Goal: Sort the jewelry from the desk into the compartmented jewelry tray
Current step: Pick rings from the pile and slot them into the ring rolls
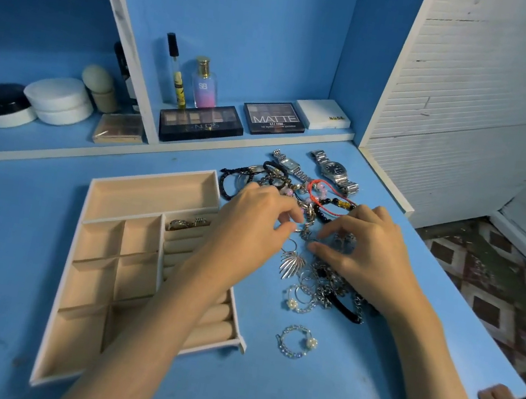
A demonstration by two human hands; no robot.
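A beige compartmented jewelry tray (pixel 101 243) lies on the blue desk at the left; a few rings (pixel 188 223) sit in its roll section. To its right spreads a tangled jewelry pile (pixel 321 276) of chains, hoops and beaded bracelets (pixel 258 174), with two silver watches (pixel 336 171) at the back. Both hands meet over the pile's middle. My left hand (pixel 251 221) and my right hand (pixel 364 245) pinch small silver pieces in the tangle with curled fingertips. A silver leaf earring (pixel 291 261) lies just below them. A pearl chain bracelet (pixel 296 341) lies apart, nearer me.
Eyeshadow palettes (pixel 201 123), a perfume bottle (pixel 204 84), a white box (pixel 323 114) and cream jars (pixel 59 100) stand on the shelf ledge behind. The desk's right edge drops to a patterned floor (pixel 498 285). My left forearm crosses the tray's right part.
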